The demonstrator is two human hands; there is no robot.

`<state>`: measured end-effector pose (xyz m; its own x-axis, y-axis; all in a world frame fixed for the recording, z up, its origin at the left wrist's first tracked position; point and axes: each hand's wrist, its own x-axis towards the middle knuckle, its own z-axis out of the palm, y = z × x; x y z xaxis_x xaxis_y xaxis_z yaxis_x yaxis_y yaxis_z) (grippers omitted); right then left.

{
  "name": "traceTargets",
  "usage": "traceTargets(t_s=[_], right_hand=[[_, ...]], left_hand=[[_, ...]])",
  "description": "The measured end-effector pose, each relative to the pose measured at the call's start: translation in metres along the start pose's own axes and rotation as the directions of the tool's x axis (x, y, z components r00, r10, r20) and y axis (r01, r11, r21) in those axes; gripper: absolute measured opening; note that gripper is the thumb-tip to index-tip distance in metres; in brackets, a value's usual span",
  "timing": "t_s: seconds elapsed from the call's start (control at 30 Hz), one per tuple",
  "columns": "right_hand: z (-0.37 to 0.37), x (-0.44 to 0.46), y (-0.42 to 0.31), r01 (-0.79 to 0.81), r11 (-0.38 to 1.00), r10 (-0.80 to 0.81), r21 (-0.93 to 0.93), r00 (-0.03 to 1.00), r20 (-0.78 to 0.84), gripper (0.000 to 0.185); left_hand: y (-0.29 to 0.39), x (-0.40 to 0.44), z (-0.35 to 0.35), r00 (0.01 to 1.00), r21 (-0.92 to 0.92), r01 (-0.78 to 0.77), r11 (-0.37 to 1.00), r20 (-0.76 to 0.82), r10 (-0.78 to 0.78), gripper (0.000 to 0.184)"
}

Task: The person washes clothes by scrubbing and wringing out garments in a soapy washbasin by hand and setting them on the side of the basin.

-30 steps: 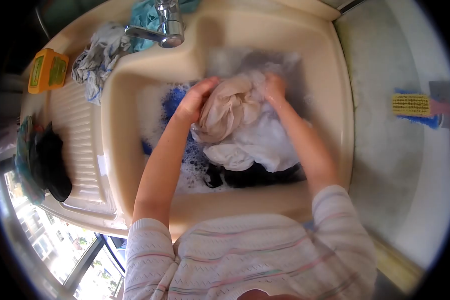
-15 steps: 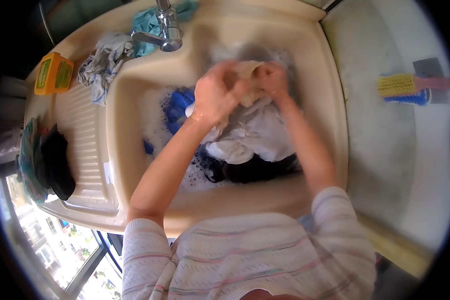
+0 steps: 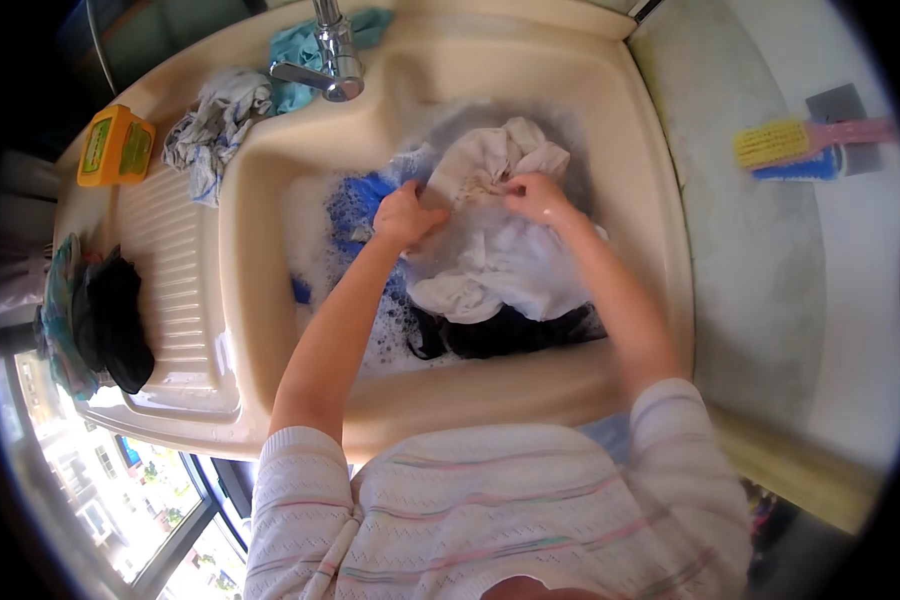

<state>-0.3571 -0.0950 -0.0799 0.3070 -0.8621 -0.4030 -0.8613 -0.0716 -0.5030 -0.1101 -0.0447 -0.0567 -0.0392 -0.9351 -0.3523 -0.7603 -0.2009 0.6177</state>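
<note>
A wet white garment (image 3: 510,265) with a cream-coloured bunched part lies spread in soapy water in the sink basin (image 3: 450,395). At its left edge rests my left hand (image 3: 407,215), thumb and fingers apart. My right hand (image 3: 540,200) pinches the cloth near the cream part, its fingers closed on it. Black cloth (image 3: 515,335) lies in the water below the white garment. To the left, partly under suds, is a blue cloth (image 3: 365,195).
A chrome tap (image 3: 340,75) stands behind the basin near a teal cloth (image 3: 295,60). On the left drainboard (image 3: 175,330) are a grey-white cloth (image 3: 215,125), an orange container (image 3: 117,147) and dark cloths (image 3: 115,320). A yellow-bristled brush (image 3: 775,143) lies at right.
Both hands have moved down and apart. The cream part they held bunched together now lies spread in the water. My left hand has loosened, while my right still pinches the cloth.
</note>
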Motion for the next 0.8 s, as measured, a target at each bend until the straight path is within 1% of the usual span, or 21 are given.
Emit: traceTargets(t_s=[0.07,0.1,0.13,0.17,0.2,0.23,0.27,0.3,0.33,0.37,0.43,0.47,0.53,0.57,0.63,0.7,0.77,0.8], right_hand=[[-0.030,0.002,-0.022,0.062,0.994,-0.039,0.086,0.967,-0.250,0.043],[-0.038,0.006,-0.031,0.103,0.986,-0.049,0.129,0.928,-0.368,0.042],[-0.036,0.018,-0.036,0.201,0.968,-0.122,0.153,0.902,-0.413,0.039],[-0.032,0.031,-0.043,0.296,0.939,-0.188,0.175,0.868,-0.460,0.037],[-0.026,0.039,-0.049,0.388,0.902,-0.246,0.192,0.825,-0.508,0.035],[-0.021,0.041,-0.056,0.324,0.938,-0.264,0.126,0.900,-0.347,0.036],[-0.017,0.041,-0.063,0.268,0.962,-0.256,0.046,0.951,-0.175,0.037],[-0.015,0.039,-0.067,0.223,0.974,-0.223,-0.045,0.975,0.004,0.037],[-0.013,0.038,-0.069,0.245,0.959,-0.248,-0.142,0.969,-0.006,0.038],[-0.023,0.036,-0.066,0.246,0.968,-0.248,-0.045,0.966,-0.075,0.037],[-0.056,0.032,-0.048,0.265,0.954,-0.234,0.144,0.951,-0.202,0.036],[-0.065,0.032,-0.037,0.258,0.949,-0.213,0.179,0.949,-0.234,0.035],[-0.081,0.036,-0.018,0.245,0.936,-0.163,0.251,0.938,-0.307,0.033],[-0.073,0.035,-0.018,0.244,0.953,-0.176,0.178,0.929,-0.326,0.032],[-0.035,0.026,-0.017,0.234,0.972,-0.207,0.033,0.910,-0.360,0.030],[0.015,0.023,-0.010,0.286,0.920,-0.378,-0.267,0.830,-0.411,0.028],[0.047,0.036,0.003,0.187,0.943,-0.283,-0.275,0.886,-0.367,0.024],[0.048,0.038,-0.001,0.087,0.947,-0.184,-0.310,0.935,-0.303,0.025]], left_hand=[[0.007,0.000,-0.003,0.995,0.004,0.037,0.999,0.096,-0.037,0.042],[0.007,-0.001,0.005,0.996,0.062,-0.092,0.994,-0.016,0.093,0.039],[0.005,-0.004,0.017,0.967,0.139,-0.210,0.968,-0.119,0.227,0.037],[0.002,-0.007,0.024,0.910,0.229,-0.315,0.921,-0.204,0.362,0.035],[-0.002,-0.006,0.026,0.893,0.211,-0.360,0.909,-0.205,0.401,0.035],[-0.002,-0.007,0.026,0.874,0.191,-0.405,0.894,-0.208,0.440,0.035],[-0.003,-0.007,0.026,0.853,0.167,-0.449,0.877,-0.212,0.477,0.035],[-0.006,-0.007,0.024,0.895,0.125,-0.413,0.902,-0.126,0.428,0.035],[-0.008,-0.009,0.014,0.927,0.084,-0.370,0.925,-0.036,0.374,0.035],[-0.009,-0.012,0.006,0.947,0.045,-0.321,0.946,0.050,0.318,0.035],[-0.013,-0.019,-0.004,0.978,0.073,-0.195,0.978,0.093,0.188,0.035],[-0.014,-0.020,-0.006,0.986,0.091,-0.134,0.987,0.114,0.124,0.036],[-0.012,-0.011,-0.005,0.987,-0.002,-0.050,0.999,0.150,0.050,0.034],[-0.011,-0.006,-0.001,0.984,-0.046,-0.008,0.999,0.175,0.016,0.033],[-0.007,0.000,0.020,0.994,0.060,0.012,0.998,0.110,-0.018,0.032],[-0.007,0.010,0.041,0.998,0.170,0.013,0.985,0.060,-0.024,0.030],[-0.017,0.022,0.067,0.999,0.277,-0.007,0.961,0.039,-0.004,0.026],[-0.044,0.046,0.102,0.993,0.411,-0.111,0.905,0.082,0.085,0.034]])
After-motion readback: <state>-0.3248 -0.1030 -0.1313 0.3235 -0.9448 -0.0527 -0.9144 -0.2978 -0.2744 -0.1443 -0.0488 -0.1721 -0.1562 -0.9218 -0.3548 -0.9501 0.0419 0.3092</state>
